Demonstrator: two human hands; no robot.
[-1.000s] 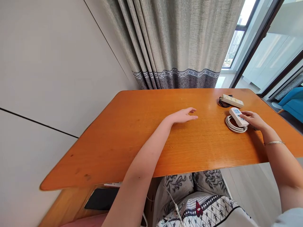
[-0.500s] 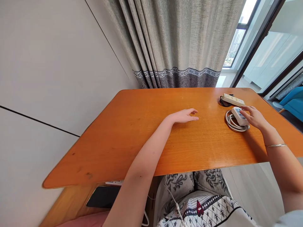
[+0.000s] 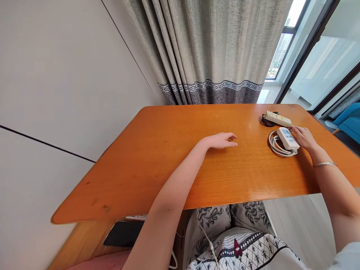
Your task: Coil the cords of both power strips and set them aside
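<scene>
A white power strip (image 3: 287,138) with blue sockets lies on its coiled white cord (image 3: 276,147) at the right of the orange wooden table (image 3: 174,157). My right hand (image 3: 304,138) rests against the strip's right side, fingers curled around its edge. My left hand (image 3: 221,140) lies on the bare tabletop near the middle, fingers loosely stretched, holding nothing. A second, cream power strip (image 3: 277,119) sits on a black cord just behind the white one.
A grey curtain (image 3: 208,52) hangs behind the table, a plain wall to the left. A black phone (image 3: 122,234) lies on a lower shelf under the table's front left. Patterned fabric (image 3: 239,240) is below the front edge. A window and blue chair (image 3: 348,122) are at right.
My right hand slid from on top of the white power strip to its right side. The strip turned slightly on its cord. My left hand barely shifted.
</scene>
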